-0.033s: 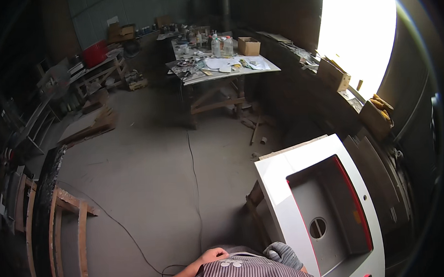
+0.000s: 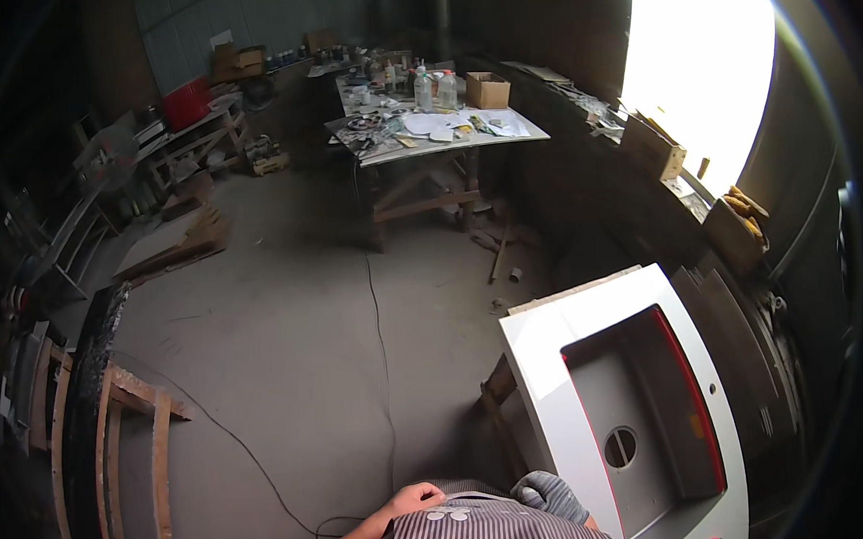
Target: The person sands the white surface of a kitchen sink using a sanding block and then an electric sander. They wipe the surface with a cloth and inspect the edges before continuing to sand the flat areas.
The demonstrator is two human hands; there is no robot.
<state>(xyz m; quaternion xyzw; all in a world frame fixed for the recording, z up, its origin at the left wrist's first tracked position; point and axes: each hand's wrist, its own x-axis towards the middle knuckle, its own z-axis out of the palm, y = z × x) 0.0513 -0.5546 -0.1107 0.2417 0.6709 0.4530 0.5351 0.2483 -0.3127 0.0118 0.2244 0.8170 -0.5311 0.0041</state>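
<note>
My bare left hand [image 2: 415,498] is held low in front of my body, against the striped apron [image 2: 491,532]. Its fingers curl inward, and the apron's folds hide whatever they may hold. A grey knitted glove covers my right hand [image 2: 545,494], which is bunched closed at the apron's right side; its fingertips are out of sight. Just right of that glove stands a white countertop [image 2: 542,385] with a grey sink basin [image 2: 652,462] set in it. Red edging [image 2: 689,374] lines the basin's opening, and a round drain hole [image 2: 620,447] shows in its floor.
A cluttered worktable [image 2: 446,153] with bottles and a cardboard box [image 2: 487,91] stands ahead. Dark cable [image 2: 378,339] runs over the floor. At left is a wooden frame [image 2: 161,474] under a dark slab; sheets [image 2: 732,324] lean at right, below a bright window [image 2: 697,65].
The surroundings sit very slightly farther right and lower in the picture. Both hands keep the same pose at the apron.
</note>
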